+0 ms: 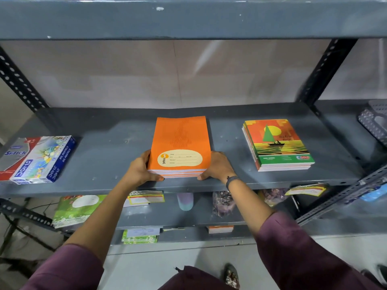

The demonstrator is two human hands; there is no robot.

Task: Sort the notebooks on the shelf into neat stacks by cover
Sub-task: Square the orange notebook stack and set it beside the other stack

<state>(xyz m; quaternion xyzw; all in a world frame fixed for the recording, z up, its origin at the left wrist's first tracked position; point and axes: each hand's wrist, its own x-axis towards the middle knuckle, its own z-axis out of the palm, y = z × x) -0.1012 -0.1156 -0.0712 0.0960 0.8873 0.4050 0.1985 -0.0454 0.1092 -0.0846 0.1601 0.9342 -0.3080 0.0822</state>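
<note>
A stack of orange notebooks (181,141) with a cream name label lies in the middle of the grey shelf (109,155), near its front edge. My left hand (140,169) grips the stack's near left corner. My right hand (216,166) grips its near right corner, thumb along the side. To the right, apart from it, sits a second stack of notebooks with a sailboat cover (277,143), squared up and untouched.
Boxes of oil pastels (38,159) lie at the shelf's left end. A grey plastic basket (374,122) stands at the far right. Black slotted uprights (323,72) flank the bay. The shelf below (167,216) holds green notebooks (77,210), label packs and a bag.
</note>
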